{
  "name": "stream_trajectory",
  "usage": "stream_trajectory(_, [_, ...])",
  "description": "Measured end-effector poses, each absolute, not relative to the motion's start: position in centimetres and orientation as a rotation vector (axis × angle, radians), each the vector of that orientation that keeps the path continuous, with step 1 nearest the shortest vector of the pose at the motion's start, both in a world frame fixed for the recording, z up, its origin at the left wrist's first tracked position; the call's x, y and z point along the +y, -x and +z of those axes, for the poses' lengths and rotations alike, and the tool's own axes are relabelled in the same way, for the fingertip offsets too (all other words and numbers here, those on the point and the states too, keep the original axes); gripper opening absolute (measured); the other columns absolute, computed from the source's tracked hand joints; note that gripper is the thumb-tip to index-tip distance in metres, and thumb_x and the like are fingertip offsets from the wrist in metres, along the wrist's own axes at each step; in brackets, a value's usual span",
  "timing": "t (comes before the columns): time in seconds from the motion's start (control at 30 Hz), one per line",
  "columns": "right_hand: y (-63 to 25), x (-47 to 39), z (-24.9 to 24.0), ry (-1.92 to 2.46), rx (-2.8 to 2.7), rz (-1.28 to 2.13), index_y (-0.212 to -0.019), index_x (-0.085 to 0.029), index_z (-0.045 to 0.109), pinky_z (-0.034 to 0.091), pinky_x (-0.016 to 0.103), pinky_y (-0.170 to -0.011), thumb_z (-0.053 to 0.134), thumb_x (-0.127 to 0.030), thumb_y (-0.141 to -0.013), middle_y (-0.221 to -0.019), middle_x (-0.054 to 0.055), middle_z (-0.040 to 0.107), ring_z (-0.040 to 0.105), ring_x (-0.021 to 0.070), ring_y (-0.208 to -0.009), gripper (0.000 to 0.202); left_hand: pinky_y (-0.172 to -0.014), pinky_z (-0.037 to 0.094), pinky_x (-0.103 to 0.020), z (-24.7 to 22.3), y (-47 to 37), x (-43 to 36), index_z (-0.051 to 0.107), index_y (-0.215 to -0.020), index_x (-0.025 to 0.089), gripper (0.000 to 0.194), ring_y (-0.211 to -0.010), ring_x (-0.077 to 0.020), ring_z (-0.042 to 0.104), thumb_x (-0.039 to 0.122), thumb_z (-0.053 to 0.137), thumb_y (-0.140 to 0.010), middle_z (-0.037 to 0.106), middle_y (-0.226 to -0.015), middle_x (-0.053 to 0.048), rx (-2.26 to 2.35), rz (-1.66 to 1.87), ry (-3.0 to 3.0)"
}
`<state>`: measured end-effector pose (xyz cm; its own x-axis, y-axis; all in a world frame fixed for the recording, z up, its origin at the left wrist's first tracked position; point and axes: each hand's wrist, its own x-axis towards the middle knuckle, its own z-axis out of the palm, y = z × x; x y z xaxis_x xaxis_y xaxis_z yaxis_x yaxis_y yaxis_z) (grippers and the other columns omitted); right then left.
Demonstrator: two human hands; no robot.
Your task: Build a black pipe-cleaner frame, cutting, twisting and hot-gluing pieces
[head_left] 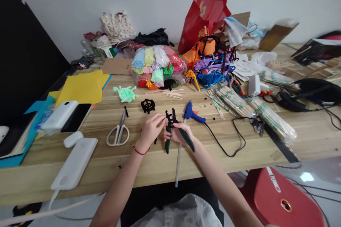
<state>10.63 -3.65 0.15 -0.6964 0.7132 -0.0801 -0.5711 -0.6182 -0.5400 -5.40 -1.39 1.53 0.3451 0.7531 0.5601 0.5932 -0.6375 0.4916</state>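
Work on small black parts at a table (149, 177). At left of the frame, a power bank (76, 163) lies flat; nearer the centre are scissors (119, 128), blades slightly parted, beside a black strip (126, 111). Above them, a green figure (126, 94) appears complete. The black lattice (147, 105), at mid-frame just beyond the left hand (151, 129), has a formed, open structure; the strip lies apart from it. The left grip is closed to a fingertip pinch, apparently on a small black piece (169, 115) at the pliers; its outline is partly hidden. The right hand (188, 129) has its grip wrapped loosely about the green-handled pliers (189, 142), whose jaws stand open. To the right are a glue stick (178, 166), the blue glue gun (189, 110) and bagged skewers (234, 101). Progress, as judged: partway, the lattice shaped, the pinched piece and strip unattached to it.
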Motion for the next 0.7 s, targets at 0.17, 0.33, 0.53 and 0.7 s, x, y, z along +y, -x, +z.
stream_trajectory(0.17, [-10.8, -3.4, 0.4, 0.377, -0.605, 2.295, -0.091, -0.017, 0.056, 0.041, 0.035, -0.066, 0.053, -0.036, -0.076, -0.069, 0.002, 0.05, 0.046, 0.0165, -0.063, 0.024, -0.076, 0.043, -0.034, 2.2, 5.6, -1.4, 0.063, -0.086, 0.02, 0.018, -0.081, -0.0184, 0.056, 0.022, 0.045, -0.089, 0.065, -0.086, -0.006, 1.175, 1.048, -2.571])
stream_trajectory(0.33, [-10.9, -3.4, 0.8, 0.356, -0.571, 2.263, -0.089, -0.015, 0.057, 0.039, 0.03, -0.063, 0.058, -0.033, -0.074, -0.071, 0.002, 0.049, 0.044, 0.0142, -0.063, 0.024, -0.076, 0.04, -0.034, 3.0, 5.8, -1.3, 0.058, -0.075, 0.021, 0.019, -0.078, -0.0182, 0.054, 0.023, 0.045, -0.088, 0.063, -0.078, -0.004, 1.195, 0.949, -2.657])
stream_trajectory(0.53, [-11.0, -3.5, 0.5, 0.413, -0.614, 2.25, -0.09, -0.015, 0.056, 0.038, 0.03, -0.062, 0.055, -0.031, -0.077, -0.068, 0.001, 0.047, 0.044, 0.0144, -0.061, 0.021, -0.079, 0.037, -0.035, 3.2, 5.8, -1.3, 0.054, -0.071, 0.02, 0.019, -0.079, -0.0181, 0.052, 0.021, 0.044, -0.088, 0.06, -0.076, -0.003, 1.191, 0.909, -2.661])
stream_trajectory(0.7, [-11.1, -3.4, 0.0, 0.453, -0.657, 2.272, -0.09, -0.016, 0.054, 0.038, 0.03, -0.061, 0.057, -0.034, -0.077, -0.065, 0.0, 0.045, 0.042, 0.0136, -0.058, 0.023, -0.079, 0.037, -0.035, 3.0, 5.7, -1.2, 0.053, -0.073, 0.02, 0.019, -0.081, -0.0191, 0.05, 0.021, 0.042, -0.088, 0.059, -0.077, -0.003, 1.205, 0.869, -2.685])
